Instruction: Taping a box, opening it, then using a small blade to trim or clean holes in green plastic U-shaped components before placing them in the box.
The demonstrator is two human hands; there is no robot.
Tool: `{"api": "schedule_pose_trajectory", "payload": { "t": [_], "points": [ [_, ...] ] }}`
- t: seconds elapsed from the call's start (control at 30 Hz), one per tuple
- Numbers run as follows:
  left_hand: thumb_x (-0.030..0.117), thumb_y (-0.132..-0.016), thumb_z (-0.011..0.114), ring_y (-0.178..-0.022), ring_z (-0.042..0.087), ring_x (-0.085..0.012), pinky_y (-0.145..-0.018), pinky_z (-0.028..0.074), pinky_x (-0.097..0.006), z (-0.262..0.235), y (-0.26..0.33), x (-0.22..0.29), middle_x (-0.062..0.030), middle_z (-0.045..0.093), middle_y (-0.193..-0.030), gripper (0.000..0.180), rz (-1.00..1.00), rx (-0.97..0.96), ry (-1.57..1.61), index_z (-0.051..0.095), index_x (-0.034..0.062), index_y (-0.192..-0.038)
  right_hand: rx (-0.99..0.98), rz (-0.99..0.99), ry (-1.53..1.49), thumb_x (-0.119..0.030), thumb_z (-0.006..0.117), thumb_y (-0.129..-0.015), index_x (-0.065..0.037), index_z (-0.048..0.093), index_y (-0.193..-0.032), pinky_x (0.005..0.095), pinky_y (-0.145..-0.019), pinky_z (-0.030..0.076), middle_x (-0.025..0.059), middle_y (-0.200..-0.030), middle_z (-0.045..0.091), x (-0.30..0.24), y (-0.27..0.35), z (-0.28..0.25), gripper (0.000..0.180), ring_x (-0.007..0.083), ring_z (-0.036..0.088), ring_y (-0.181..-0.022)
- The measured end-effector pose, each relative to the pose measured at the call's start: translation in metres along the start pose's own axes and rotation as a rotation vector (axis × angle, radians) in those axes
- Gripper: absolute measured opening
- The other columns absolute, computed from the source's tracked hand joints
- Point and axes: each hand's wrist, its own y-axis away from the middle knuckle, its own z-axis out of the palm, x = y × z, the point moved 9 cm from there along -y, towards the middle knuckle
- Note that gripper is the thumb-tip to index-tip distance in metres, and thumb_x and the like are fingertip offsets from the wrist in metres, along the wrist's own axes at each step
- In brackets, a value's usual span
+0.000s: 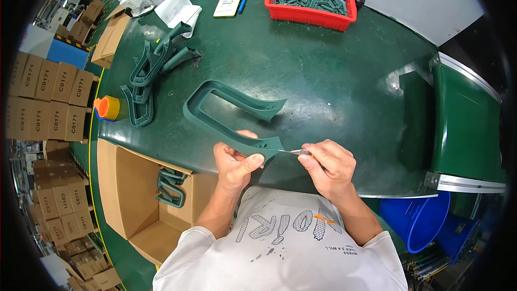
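A green U-shaped plastic part (pixel 200 109) is held over the near side of the table, its two ends pointing right. My left hand (pixel 237 163) is closed round the nearer arm of the part, close to its end. In my right hand (pixel 329 167) a small knife with a thin metal blade (pixel 291 152) is pinched between thumb and fingers. The blade's tip meets, or nearly meets, the end of that nearer arm. The knife's handle is mostly hidden by my fingers.
More green parts (pixel 141 109) lie heaped at the table's left. A red bin (pixel 309 17) of small green pieces, a phone (pixel 229 1) and a blue pen (pixel 244 1) are at the back. An open carton (pixel 116 194) stands front left, blue bins (pixel 420 226) front right, a conveyor (pixel 468 124) rightward.
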Motion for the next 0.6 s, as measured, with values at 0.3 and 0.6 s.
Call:
{"api": "schedule_pose_trajectory", "payload": {
  "t": [0.3,0.6],
  "points": [
    [0.015,-0.065,0.081,-0.058,0.055,-0.0157,-0.044,0.045,-0.025,-0.002,0.0,-0.002,-0.0115,0.058,-0.074,0.045,0.026,0.048,0.013,0.058,-0.003,-0.099,0.155,-0.004,0.316,-0.002,0.073,-0.07,0.003,0.066,-0.083,0.029,-0.048,0.044,0.0087,-0.068,0.059,0.008,0.001,-0.003,0.015,0.0202,0.056,-0.054],
    [0.021,-0.063,0.085,-0.056,0.054,-0.0159,-0.04,0.045,-0.024,0.017,0.003,0.005,-0.016,0.06,-0.071,0.051,0.084,-0.122,0.115,0.059,-0.0007,-0.1,0.143,0.411,0.025,-0.012,0.071,-0.081,0.004,0.068,-0.088,0.025,-0.054,0.043,0.0085,-0.066,0.06,0.062,0.002,-0.015,0.018,0.0141,0.055,-0.056]
  ]
}}
